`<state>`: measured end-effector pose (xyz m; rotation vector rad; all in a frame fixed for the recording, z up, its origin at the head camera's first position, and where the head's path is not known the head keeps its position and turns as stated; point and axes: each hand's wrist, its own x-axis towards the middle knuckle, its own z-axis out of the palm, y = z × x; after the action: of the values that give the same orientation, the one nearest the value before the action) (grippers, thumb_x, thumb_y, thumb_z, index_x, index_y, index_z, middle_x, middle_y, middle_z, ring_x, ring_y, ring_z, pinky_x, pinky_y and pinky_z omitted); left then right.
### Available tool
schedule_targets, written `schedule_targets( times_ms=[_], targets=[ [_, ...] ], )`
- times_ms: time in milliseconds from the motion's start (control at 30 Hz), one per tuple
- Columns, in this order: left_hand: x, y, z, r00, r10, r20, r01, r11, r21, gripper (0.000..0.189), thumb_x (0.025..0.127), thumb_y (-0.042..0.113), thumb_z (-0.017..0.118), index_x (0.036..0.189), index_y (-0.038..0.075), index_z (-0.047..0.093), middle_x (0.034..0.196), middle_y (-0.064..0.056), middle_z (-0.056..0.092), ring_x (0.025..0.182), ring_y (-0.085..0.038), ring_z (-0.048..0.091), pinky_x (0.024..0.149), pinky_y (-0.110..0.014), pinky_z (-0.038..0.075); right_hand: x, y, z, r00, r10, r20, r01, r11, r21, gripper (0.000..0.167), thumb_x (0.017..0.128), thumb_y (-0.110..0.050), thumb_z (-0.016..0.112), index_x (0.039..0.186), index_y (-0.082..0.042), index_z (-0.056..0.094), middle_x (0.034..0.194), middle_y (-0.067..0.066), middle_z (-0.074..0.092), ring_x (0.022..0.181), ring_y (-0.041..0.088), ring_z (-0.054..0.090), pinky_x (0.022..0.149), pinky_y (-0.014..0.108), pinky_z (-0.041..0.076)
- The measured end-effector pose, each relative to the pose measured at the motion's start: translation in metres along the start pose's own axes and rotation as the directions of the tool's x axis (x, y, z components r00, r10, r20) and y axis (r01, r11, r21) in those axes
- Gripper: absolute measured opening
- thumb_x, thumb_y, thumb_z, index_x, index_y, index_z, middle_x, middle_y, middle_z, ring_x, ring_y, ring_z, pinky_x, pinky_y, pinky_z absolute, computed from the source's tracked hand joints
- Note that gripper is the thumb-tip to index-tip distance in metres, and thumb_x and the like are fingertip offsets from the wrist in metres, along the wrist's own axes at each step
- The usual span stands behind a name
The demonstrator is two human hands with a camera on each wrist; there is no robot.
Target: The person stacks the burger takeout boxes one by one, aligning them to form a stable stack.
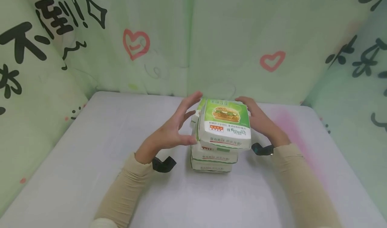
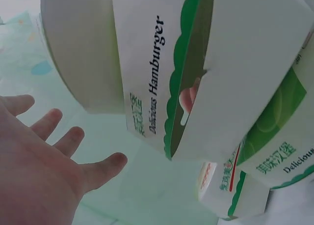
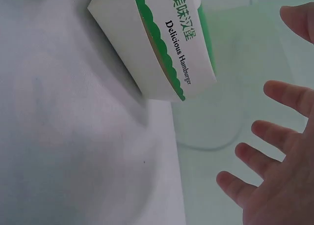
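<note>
Sleeves [image 1: 303, 184], left grip [image 1: 171, 129] and right grip [image 1: 261, 119] spread, stacked boxes [image 1: 225, 134] partly hiding another box [image 1: 201, 105]

Head view looks forward and down on boxes [image 1: 224, 127] both wrist views show closer.

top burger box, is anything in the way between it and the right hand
Nothing visible: the right hand is close beside the top burger box, with no other box between them. Whether the fingertips touch it can't be told.
</note>
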<state>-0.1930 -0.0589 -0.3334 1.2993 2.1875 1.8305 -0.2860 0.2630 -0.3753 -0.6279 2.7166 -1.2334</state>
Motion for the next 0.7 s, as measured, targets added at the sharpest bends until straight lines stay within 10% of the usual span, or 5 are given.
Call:
schedule_targets(
  times_ms=[267,533,700],
  targets=[
    [0.006,-0.002,0.008,1.000,-0.012,0.004,0.012,1.000,0.017,0.119,0.074,0.075,0.068,0.160,0.020,0.006,0.166,0.005,0.007,0.153,-0.020,0.010,0.121,-0.054,0.023,0.028,-0.009,0.010,0.989,-0.117,0.088,0.122,0.992,-0.045,0.077,0.089,-0.021,0.068,0.153,-0.004,0.028,0.163,0.022,0.010,0.152,0.043,0.006,0.115,0.073,0.013],
    [0.007,-0.006,0.013,1.000,-0.010,0.009,0.010,1.000,0.028,0.115,0.075,0.070,0.070,0.159,0.021,0.008,0.165,0.005,0.010,0.152,-0.013,0.013,0.122,-0.051,0.024,0.080,0.004,0.031,0.989,-0.036,0.142,0.072,0.964,-0.255,0.055,0.097,-0.027,0.051,0.146,-0.004,0.042,0.159,0.028,0.020,0.147,0.050,0.015,0.115,0.072,0.017],
    [0.006,-0.008,0.015,1.000,-0.020,-0.003,0.020,1.000,0.018,0.113,0.076,0.068,0.071,0.159,0.023,0.009,0.165,0.005,0.010,0.152,-0.013,0.014,0.122,-0.050,0.024,0.054,-0.055,0.029,0.980,0.007,0.200,0.045,0.967,-0.251,0.054,0.098,-0.026,0.051,0.145,-0.002,0.043,0.158,0.030,0.021,0.146,0.051,0.018,0.115,0.071,0.019]
  ],
)
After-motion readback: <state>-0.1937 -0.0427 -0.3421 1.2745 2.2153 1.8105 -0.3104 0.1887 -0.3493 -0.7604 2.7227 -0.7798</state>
